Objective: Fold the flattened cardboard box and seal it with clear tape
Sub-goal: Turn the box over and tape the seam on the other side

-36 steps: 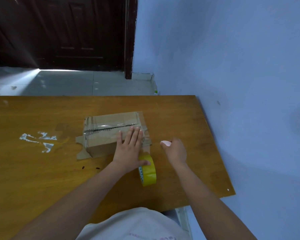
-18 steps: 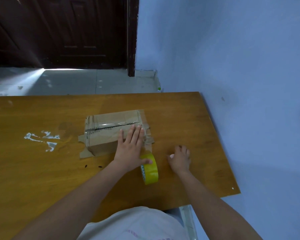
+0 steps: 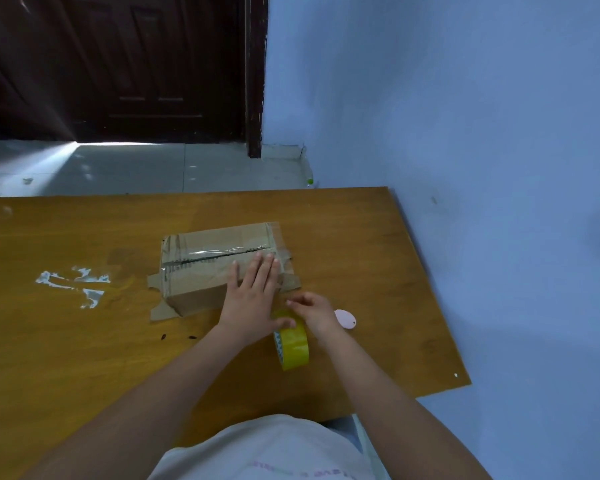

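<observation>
A folded cardboard box (image 3: 205,261) lies on the wooden table (image 3: 84,358), with clear tape shining along its top seam and over its ends. My left hand (image 3: 253,296) presses flat on the box's right end, fingers straight, thumb reaching the tape roll. The yellow-cored roll of clear tape (image 3: 291,341) stands on edge just in front of the box. My right hand (image 3: 314,311) hovers at the roll's top right, fingers loosely curled near the box's right flap; what they touch is unclear.
A small pink oval object (image 3: 345,318) lies on the table right of my right hand. Scraps of clear tape (image 3: 73,284) stick to the table at the left. A blue wall (image 3: 465,168) runs along the table's right edge.
My right hand moved left from the table surface to the top of the tape roll, leaving the pink object behind. The left hand stays pressed on the box.
</observation>
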The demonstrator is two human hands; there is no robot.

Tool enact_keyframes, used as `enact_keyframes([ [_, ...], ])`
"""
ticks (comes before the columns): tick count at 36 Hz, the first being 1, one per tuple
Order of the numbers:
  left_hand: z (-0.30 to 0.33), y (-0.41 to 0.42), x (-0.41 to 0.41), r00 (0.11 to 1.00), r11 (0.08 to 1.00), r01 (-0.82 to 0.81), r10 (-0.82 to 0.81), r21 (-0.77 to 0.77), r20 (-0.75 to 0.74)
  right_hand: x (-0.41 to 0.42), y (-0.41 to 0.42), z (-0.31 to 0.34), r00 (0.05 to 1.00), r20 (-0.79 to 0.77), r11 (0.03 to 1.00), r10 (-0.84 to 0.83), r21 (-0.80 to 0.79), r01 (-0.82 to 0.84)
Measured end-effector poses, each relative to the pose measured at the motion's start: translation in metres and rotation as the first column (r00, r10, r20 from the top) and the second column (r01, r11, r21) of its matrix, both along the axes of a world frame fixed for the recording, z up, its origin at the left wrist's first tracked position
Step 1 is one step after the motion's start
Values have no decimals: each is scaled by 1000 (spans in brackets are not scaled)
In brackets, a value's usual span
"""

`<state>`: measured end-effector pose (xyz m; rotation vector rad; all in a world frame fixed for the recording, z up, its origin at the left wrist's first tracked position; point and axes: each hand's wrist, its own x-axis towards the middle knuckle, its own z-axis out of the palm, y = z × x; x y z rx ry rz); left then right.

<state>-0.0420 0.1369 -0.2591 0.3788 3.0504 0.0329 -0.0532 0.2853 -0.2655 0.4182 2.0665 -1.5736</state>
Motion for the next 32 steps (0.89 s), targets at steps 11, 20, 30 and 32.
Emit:
enact_keyframes([
  [11,8,1,-12,985,952,-111,144,284,-97,16,-11,0,984,-161,995,-71,57,81],
  [20,0,4,-21,948,954,-59,145,293,-283,23,-13,0,970,-225,994,-88,49,102],
  [30,-8,-3,-28,899,983,15,67,183,-432,27,-12,-7,973,-214,990,-90,87,111],
  [32,-8,-4,-28,906,985,11,64,174,-419,27,-12,-6,972,-216,990,-91,86,112],
])
